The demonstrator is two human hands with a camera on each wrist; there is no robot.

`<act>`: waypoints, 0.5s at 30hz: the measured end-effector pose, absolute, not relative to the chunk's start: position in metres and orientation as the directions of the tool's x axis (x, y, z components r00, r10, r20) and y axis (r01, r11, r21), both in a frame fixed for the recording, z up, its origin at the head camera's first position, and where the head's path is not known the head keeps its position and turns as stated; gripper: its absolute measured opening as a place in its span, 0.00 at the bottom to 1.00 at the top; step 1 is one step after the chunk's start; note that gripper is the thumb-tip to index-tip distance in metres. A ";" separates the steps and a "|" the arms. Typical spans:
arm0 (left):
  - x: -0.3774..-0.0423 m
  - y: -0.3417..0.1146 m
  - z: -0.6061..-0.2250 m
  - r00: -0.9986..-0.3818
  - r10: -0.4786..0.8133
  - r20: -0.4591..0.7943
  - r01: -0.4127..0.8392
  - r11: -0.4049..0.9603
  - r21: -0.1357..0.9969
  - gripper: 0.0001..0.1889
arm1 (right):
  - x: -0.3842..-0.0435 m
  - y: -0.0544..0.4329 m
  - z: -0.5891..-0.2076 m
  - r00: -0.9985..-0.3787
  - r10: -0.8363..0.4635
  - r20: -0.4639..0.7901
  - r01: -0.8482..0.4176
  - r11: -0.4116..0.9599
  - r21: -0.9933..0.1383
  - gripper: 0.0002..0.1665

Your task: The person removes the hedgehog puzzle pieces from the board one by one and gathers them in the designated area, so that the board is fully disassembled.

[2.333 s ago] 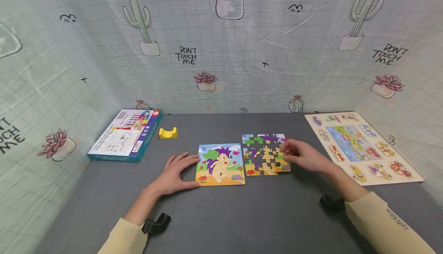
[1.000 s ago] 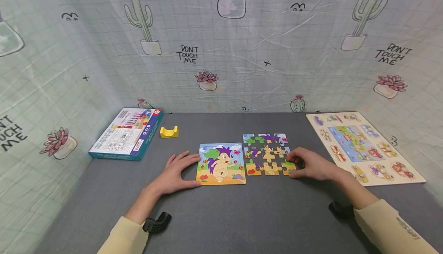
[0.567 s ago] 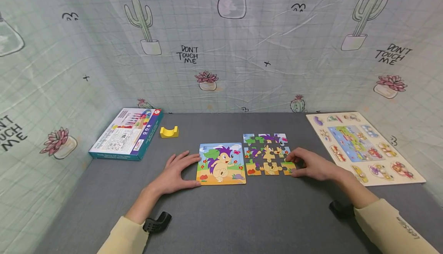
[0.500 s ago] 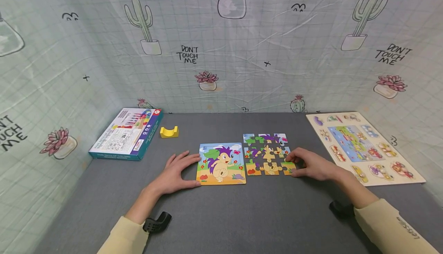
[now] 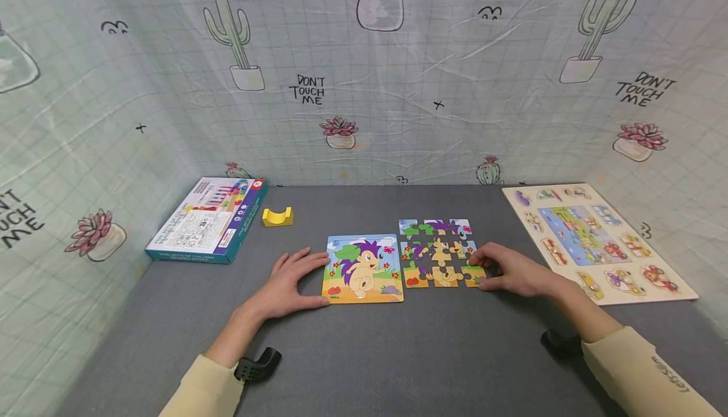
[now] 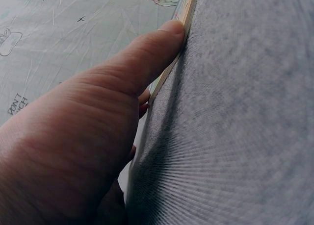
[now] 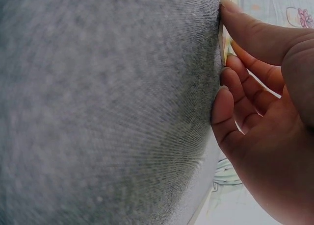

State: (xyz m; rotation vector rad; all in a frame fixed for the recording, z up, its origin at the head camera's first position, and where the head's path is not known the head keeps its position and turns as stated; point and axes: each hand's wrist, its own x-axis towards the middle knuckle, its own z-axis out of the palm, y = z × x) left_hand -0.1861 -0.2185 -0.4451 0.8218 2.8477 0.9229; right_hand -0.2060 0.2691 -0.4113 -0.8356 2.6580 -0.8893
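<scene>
A square hedgehog picture board [image 5: 363,270] lies flat in the middle of the table. My left hand [image 5: 284,284] rests at its left side with fingers spread, thumb and a fingertip touching the board's edge. Right of the board sits a hedgehog jigsaw puzzle [image 5: 439,253], its pieces in loose rows with gaps between them. My right hand [image 5: 514,270] pinches the lower right puzzle piece [image 5: 474,276] between thumb and fingers, low at the table. The right wrist view shows the thumb [image 7: 233,7] against the piece's thin edge, with the other fingers curled behind it.
At the back left lies a teal and white box [image 5: 207,221]. A yellow notched block [image 5: 277,217] stands beside it. A wooden puzzle board [image 5: 654,287] with animal pieces lies at the right. A printed cloth backdrop [image 5: 398,132] rises behind the grey table [image 5: 387,360].
My right hand has moved right and toward me, and the lower right puzzle piece has slid right, away from its neighbours. Over the last second both hands stay still.
</scene>
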 end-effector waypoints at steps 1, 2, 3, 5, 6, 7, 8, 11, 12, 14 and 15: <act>-0.186 -0.219 -0.445 -0.860 0.496 0.121 0.473 0.684 0.555 0.41 | -0.206 0.269 -0.411 -0.816 -0.578 -0.024 -0.447 0.656 -0.608 0.21; -0.186 -0.219 -0.445 -0.860 0.496 0.120 0.473 0.685 0.555 0.41 | -0.206 0.269 -0.411 -0.817 -0.576 -0.021 -0.447 0.656 -0.608 0.21; -0.186 -0.219 -0.445 -0.860 0.497 0.121 0.473 0.685 0.554 0.41 | -0.206 0.269 -0.410 -0.818 -0.574 -0.021 -0.446 0.657 -0.608 0.22; -0.186 -0.218 -0.445 -0.859 0.498 0.120 0.474 0.684 0.555 0.41 | -0.205 0.268 -0.409 -0.823 -0.567 -0.017 -0.443 0.660 -0.607 0.23; -0.187 -0.218 -0.445 -0.859 0.498 0.122 0.475 0.684 0.554 0.41 | -0.205 0.268 -0.409 -0.829 -0.558 -0.018 -0.435 0.666 -0.606 0.23; -0.187 -0.218 -0.445 -0.858 0.499 0.123 0.476 0.683 0.554 0.41 | -0.205 0.268 -0.408 -0.835 -0.551 -0.016 -0.430 0.669 -0.606 0.24; -0.187 -0.218 -0.445 -0.858 0.499 0.124 0.477 0.682 0.554 0.41 | -0.206 0.268 -0.408 -0.841 -0.541 -0.015 -0.422 0.674 -0.606 0.24; -0.186 -0.219 -0.445 -0.856 0.501 0.127 0.481 0.681 0.552 0.41 | -0.207 0.266 -0.406 -0.861 -0.508 -0.013 -0.396 0.687 -0.609 0.25; -0.186 -0.219 -0.445 -0.856 0.500 0.128 0.481 0.681 0.552 0.41 | -0.207 0.266 -0.406 -0.868 -0.496 -0.009 -0.388 0.689 -0.612 0.24; -0.185 -0.219 -0.445 -0.860 0.494 0.129 0.475 0.682 0.556 0.40 | -0.208 0.264 -0.406 -0.881 -0.474 0.007 -0.378 0.694 -0.613 0.23; -0.185 -0.219 -0.445 -0.863 0.489 0.130 0.471 0.682 0.559 0.40 | -0.207 0.263 -0.405 -0.885 -0.465 0.019 -0.377 0.692 -0.616 0.22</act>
